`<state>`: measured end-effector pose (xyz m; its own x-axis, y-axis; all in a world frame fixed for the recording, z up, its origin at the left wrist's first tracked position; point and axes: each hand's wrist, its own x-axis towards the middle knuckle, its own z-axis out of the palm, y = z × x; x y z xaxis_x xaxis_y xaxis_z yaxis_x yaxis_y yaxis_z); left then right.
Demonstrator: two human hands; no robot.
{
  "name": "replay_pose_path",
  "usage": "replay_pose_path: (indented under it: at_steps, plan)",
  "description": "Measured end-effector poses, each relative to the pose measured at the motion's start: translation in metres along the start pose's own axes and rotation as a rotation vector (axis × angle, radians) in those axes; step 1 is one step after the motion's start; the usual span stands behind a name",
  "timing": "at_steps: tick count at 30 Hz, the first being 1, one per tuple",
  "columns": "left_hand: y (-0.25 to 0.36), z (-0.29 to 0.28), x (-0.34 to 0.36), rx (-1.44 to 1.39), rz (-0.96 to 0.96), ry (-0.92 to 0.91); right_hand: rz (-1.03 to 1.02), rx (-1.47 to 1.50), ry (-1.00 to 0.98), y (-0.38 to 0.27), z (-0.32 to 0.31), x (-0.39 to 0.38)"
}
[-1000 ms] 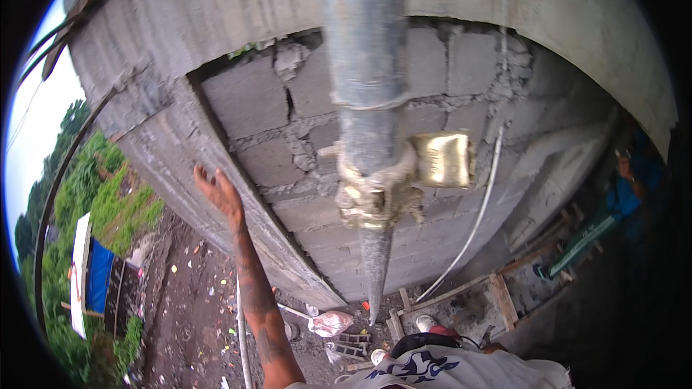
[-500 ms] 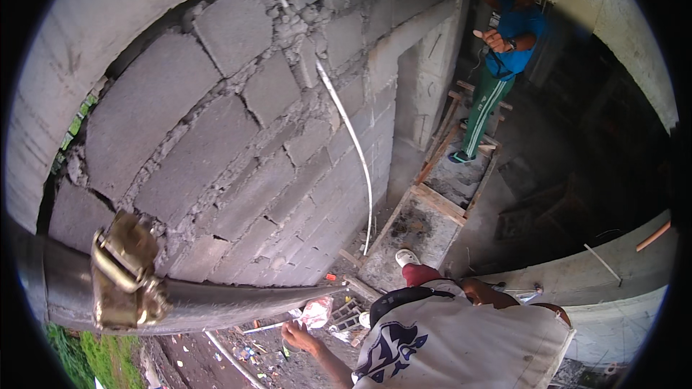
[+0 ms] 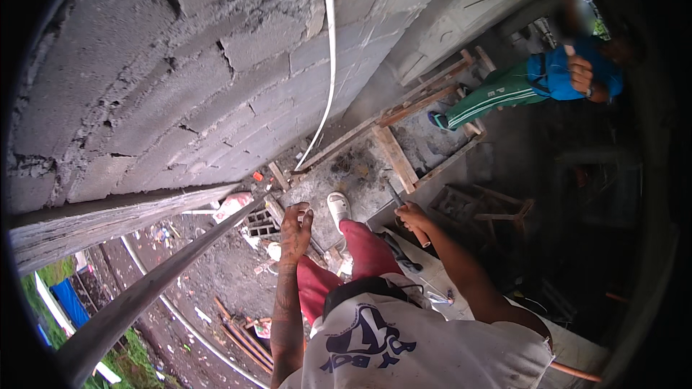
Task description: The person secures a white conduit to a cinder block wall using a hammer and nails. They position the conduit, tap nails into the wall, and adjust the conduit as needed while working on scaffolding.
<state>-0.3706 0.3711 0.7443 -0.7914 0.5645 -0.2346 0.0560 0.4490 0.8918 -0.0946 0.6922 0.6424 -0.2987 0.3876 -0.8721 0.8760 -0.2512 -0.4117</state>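
My left hand (image 3: pixel 294 232) is raised in front of my legs, its fingers loosely bent and apart, with nothing visible in them. It is nearest to the grey metal pole (image 3: pixel 169 277) slanting up from the lower left. My right hand (image 3: pixel 412 217) is closed around a slim tool (image 3: pixel 394 193) with a dark shaft and an orange-brown handle end; its exact kind does not show. Below the hands lies a cement-stained platform (image 3: pixel 360 166) with wooden edging, and my shoe rests on it.
A rough block wall (image 3: pixel 166 94) with a hanging white pipe (image 3: pixel 331 50) rises on the left. Another person (image 3: pixel 497 94) in green trousers stands at the platform's far end. Hollow blocks (image 3: pixel 261 227) and debris lie below left. Wooden frames (image 3: pixel 483 205) stand in the dark area right.
My view has tilted downward, and the brass-coloured clamp is out of sight. My right hand has come into view with the slim tool. My left hand now shows in front of my legs.
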Motion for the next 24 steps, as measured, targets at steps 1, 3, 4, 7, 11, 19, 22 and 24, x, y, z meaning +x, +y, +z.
replay_pose_path:
  at_steps: [1, 3, 4, 7, 11, 19, 22, 24]
  plan:
    - [-0.02, 0.005, -0.004, -0.105, -0.026, 0.075, 0.071, -0.001, 0.002, 0.011, 0.0, 0.025]
    - [-0.077, 0.012, -0.025, -0.205, -0.229, 0.155, 0.166, -0.067, -0.02, 0.043, 0.002, 0.097]
    - [-0.107, 0.012, -0.046, -0.031, -0.341, 0.169, 0.21, -0.095, -0.032, 0.066, 0.006, 0.142]
    - [-0.2, 0.011, -0.117, 0.147, -0.622, 0.134, 0.23, -0.198, 0.001, 0.158, 0.034, 0.289]
    - [-0.274, 0.003, -0.194, 0.383, -0.865, 0.154, -0.083, -0.904, 0.331, 0.263, 0.099, 0.446]
    - [-0.301, 0.037, -0.208, 0.556, -0.838, 0.215, 0.365, -0.421, 0.348, 0.283, 0.15, 0.442]
    - [-0.301, 0.039, -0.212, 0.787, -0.665, 0.128, 0.061, -0.371, 0.258, 0.265, 0.127, 0.397]
    - [-0.302, 0.039, -0.215, 0.836, -0.603, 0.063, -0.136, -0.28, 0.364, 0.236, 0.095, 0.36]
